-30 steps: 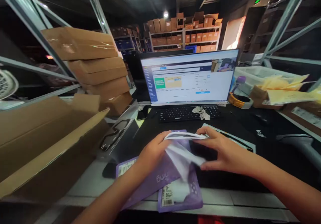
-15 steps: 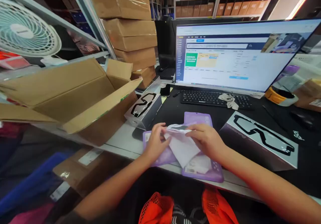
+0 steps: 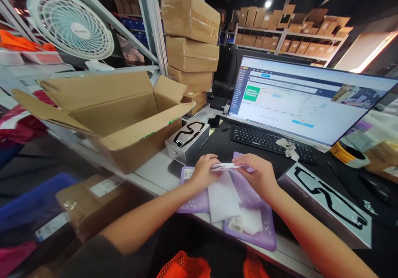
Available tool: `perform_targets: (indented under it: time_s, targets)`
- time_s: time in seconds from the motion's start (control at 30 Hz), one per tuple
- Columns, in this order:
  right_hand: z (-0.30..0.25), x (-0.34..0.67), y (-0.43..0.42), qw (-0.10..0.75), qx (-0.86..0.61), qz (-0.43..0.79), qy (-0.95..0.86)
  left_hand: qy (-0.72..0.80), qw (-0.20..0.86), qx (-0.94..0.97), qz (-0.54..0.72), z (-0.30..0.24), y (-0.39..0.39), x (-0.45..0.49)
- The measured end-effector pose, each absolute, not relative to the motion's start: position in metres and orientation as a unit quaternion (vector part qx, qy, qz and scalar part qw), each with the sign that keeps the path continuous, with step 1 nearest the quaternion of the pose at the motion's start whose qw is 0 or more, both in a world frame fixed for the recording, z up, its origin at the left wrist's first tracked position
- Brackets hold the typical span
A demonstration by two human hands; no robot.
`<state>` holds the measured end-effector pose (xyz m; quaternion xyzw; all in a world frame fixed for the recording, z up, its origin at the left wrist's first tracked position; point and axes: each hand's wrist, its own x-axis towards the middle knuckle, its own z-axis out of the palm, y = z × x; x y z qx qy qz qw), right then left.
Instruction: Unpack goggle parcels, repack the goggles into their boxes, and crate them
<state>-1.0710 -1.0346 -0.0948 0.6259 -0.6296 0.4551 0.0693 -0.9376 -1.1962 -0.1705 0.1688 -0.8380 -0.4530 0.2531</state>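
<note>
White round desk fan [image 3: 70,23] sat far left of the black computer keyboard [image 3: 267,139], up on a shelf rail, likely parked there to keep it off the work surface. Big open brown cardboard box [image 3: 118,116] lay left of the keyboard with its flaps splayed and its mouth tipped toward you, probably for easy reach. A stack of taped brown cartons [image 3: 191,41] stood behind and left of the keyboard. A small grey product box with a black glasses outline [image 3: 187,139] sat just left of the keyboard.

Your left hand [image 3: 203,172] was in front of the keyboard, fingers curled, pinching the left end of the top edge of the white flat plastic bag [image 3: 222,195]. The bag hung from that edge and draped onto the purple flat packets with white labels [image 3: 192,197], which lay at the desk edge nearest you. Your right hand [image 3: 259,174] pinched the right end of the same edge. The two-hand grip looked meant to keep the limp film level and stretched.

A crumpled pale cloth [image 3: 287,146] rested on the keyboard's right keys. The wide lit monitor [image 3: 307,99] stood directly behind the keyboard. A large grey box with a black goggle outline [image 3: 326,197] lay flat, front-right of the keyboard. A yellow tape roll [image 3: 346,153] sat right of the keyboard.
</note>
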Motion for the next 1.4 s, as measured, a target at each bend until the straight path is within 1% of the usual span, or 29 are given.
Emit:
perform_targets:
  time_s: [0.2, 0.37, 0.5, 0.73, 0.9, 1.0, 1.13, 1.2, 1.3, 1.4]
  targets:
    - [-0.094, -1.082, -1.043, 0.077, 0.61, 0.476, -0.629, -0.8, 0.218, 0.059, -0.556, -0.15, -1.193, -0.935]
    - [-0.088, -1.088, -1.049, 0.078, 0.593, 0.509, -0.619, -0.748, 0.242, 0.075, -0.613, -0.143, -1.186, -0.937]
    - [-0.071, -1.087, -1.048, 0.072, 0.588, 0.536, -0.601, -0.701, 0.277, 0.087, -0.652, -0.129, -1.174, -0.937]
    - [-0.02, -1.081, -1.047, 0.032, 0.609, 0.507, -0.609, -0.688, 0.296, 0.053, -0.661, -0.094, -1.175, -0.937]
    - [0.004, -1.071, -1.045, 0.02, 0.574, 0.504, -0.645, -0.701, 0.3, 0.025, -0.647, -0.067, -1.178, -0.933]
    - [0.012, -1.064, -1.044, 0.037, 0.543, 0.525, -0.654, -0.693, 0.329, 0.026, -0.641, -0.056, -1.171, -0.934]
    - [0.025, -1.061, -1.048, 0.09, 0.532, 0.521, -0.661, -0.672, 0.388, 0.027, -0.63, -0.051, -1.165, -0.941]
    - [0.034, -1.062, -1.049, 0.117, 0.534, 0.514, -0.662, -0.667, 0.402, 0.001, -0.627, -0.055, -1.168, -0.946]
    - [0.047, -1.067, -1.048, 0.135, 0.539, 0.511, -0.656, -0.644, 0.403, -0.046, -0.649, -0.068, -1.177, -0.953]
    - [0.058, -1.074, -1.042, 0.146, 0.532, 0.525, -0.648, -0.634, 0.451, -0.072, -0.624, -0.083, -1.186, -0.958]
